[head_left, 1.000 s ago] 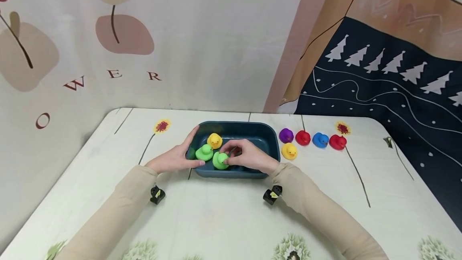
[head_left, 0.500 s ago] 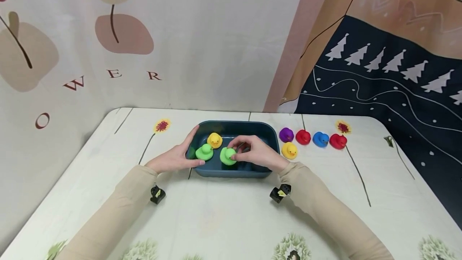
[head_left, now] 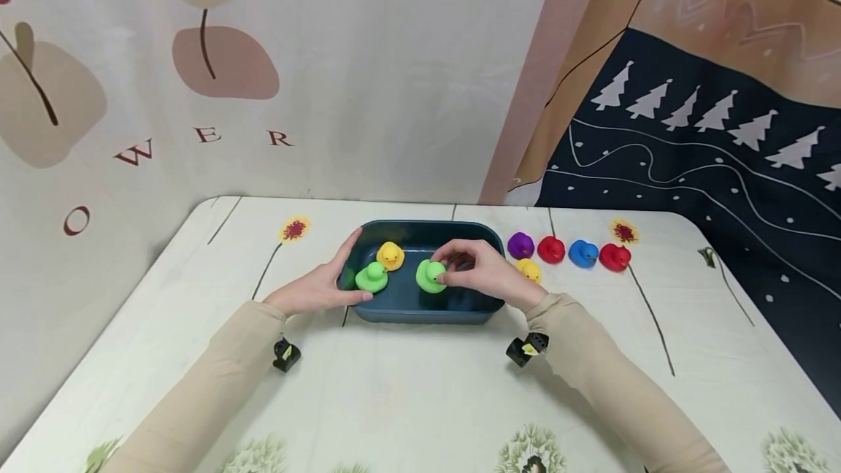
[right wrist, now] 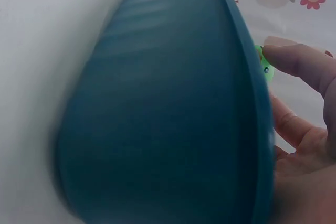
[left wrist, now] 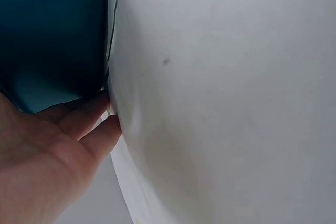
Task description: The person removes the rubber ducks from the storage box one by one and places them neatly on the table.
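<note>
A dark blue plastic bin [head_left: 420, 317] sits on the table. My left hand [head_left: 320, 287] holds its left end, thumb over the front rim and fingers spread up along the left side; the left wrist view shows the fingers of that hand [left wrist: 68, 145] against the outer wall. My right hand [head_left: 482, 267] pinches a green rubber duck [head_left: 428, 277] by the head, over the middle of the bin. Inside, near the left end, are a second green rubber duck [head_left: 371, 279] and a yellow rubber duck [head_left: 390, 255]. In the right wrist view the bin wall hides most of the held duck.
Right of the bin stand a purple duck [head_left: 520, 245], a red duck [head_left: 551, 250], a blue duck [head_left: 582, 254] and another red duck [head_left: 615, 258] in a row. A yellow duck [head_left: 529, 268] is partly hidden by the right hand. A printed cloth wall [head_left: 394, 93] rises behind the table.
My right hand has moved right with the green rubber duck, away from the other green duck to the middle of the bin. The left hand has stayed in place.
</note>
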The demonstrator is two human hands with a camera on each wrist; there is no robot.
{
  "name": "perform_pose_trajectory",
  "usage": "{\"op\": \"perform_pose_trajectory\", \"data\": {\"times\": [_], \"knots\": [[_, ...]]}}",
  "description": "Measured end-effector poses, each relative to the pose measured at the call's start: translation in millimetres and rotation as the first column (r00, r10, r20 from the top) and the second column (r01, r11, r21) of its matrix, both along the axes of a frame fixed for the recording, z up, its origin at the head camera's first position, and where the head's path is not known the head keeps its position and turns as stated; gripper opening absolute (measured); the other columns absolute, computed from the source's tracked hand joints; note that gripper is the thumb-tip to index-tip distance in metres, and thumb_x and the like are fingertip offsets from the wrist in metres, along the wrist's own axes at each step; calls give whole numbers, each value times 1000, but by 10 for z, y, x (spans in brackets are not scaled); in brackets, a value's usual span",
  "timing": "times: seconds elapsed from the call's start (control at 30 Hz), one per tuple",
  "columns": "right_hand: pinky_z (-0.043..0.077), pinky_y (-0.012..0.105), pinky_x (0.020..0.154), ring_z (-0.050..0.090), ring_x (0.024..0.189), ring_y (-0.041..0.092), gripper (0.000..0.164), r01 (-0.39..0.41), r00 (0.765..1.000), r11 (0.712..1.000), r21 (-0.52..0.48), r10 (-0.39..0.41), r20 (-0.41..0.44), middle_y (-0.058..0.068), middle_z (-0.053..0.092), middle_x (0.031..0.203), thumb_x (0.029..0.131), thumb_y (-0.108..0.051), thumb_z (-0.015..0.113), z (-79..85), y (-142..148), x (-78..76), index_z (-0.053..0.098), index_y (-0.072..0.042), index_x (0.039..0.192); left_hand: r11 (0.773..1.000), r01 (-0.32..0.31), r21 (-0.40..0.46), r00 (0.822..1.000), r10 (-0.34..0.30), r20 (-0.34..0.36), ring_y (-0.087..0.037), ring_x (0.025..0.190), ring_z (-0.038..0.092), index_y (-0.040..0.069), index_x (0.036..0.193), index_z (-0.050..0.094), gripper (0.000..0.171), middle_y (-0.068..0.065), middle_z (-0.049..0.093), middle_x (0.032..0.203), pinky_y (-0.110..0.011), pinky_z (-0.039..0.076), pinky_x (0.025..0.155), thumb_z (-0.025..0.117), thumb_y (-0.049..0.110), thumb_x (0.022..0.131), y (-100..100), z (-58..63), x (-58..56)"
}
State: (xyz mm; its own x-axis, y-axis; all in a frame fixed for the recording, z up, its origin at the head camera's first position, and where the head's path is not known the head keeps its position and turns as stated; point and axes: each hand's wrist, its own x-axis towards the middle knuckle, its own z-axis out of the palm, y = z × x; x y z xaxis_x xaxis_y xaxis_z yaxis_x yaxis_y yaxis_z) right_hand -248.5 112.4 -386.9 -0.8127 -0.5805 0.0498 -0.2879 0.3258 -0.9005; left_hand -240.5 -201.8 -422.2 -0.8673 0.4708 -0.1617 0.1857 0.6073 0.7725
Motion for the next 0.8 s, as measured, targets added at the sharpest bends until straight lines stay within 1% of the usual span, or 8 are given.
{"op": "perform_pose_trajectory", "data": {"times": [0.07,0.13,0.2,0.23,0.3,0.37,0.47,0.8], "knots": [[48,35,79,54,92,27,25,10,1000,1000,-1,-10,4,9,61,105,87,-10,70,16,26,2,67,-4,112,1000,-1,-1,1000,1,8,-34,99,53,31,154,-14,109,-28,41,140,-48,45,81,71,41,86,0,0,-3],[48,35,79,54,93,27,26,22,1000,1000,-1,-22,18,9,61,105,87,-10,70,35,51,6,67,-4,112,1000,-2,-1,1000,2,17,-33,91,54,32,153,-14,109,-26,50,129,-44,44,70,71,40,86,1,1,-5],[48,35,80,54,93,27,26,35,999,999,-1,-35,29,9,60,105,87,-10,70,50,75,6,67,-4,113,1000,-3,1,1000,3,17,-33,90,53,31,153,-14,109,-25,50,129,-43,43,69,71,40,86,2,0,-6],[48,35,79,54,93,27,27,41,999,999,-1,-41,34,9,60,105,87,-11,70,59,87,8,67,-4,113,1000,-4,1,1000,4,16,-34,94,54,31,153,-14,109,-26,48,132,-45,45,73,71,39,86,2,-2,-5],[48,35,79,54,93,28,27,50,998,999,-7,-49,41,10,60,105,87,-11,70,76,111,9,67,-4,113,1000,-3,3,1000,3,8,-38,106,53,30,154,-13,108,-27,36,145,-52,45,88,71,38,87,3,-4,-3],[48,35,79,54,93,28,28,59,997,998,-8,-59,40,9,60,104,87,-11,70,85,141,8,66,-4,114,1000,-2,4,1000,2,0,-42,120,46,28,154,-13,107,-26,20,154,-58,36,100,70,36,87,4,-6,-1],[48,36,79,55,93,28,28,78,996,997,-4,-77,46,9,61,104,87,-12,70,99,186,11,66,-5,114,1000,0,11,1000,0,3,-46,128,40,28,154,-13,106,-25,13,156,-62,30,103,69,35,88,7,-7,-4],[48,36,81,55,95,28,31,118,991,993,0,-118,57,9,62,106,87,-12,70,136,321,34,65,-6,117,1000,3,11,1000,-3,2,-46,129,38,29,154,-14,108,-24,12,157,-62,29,103,70,40,87,8,-18,-13]]}}
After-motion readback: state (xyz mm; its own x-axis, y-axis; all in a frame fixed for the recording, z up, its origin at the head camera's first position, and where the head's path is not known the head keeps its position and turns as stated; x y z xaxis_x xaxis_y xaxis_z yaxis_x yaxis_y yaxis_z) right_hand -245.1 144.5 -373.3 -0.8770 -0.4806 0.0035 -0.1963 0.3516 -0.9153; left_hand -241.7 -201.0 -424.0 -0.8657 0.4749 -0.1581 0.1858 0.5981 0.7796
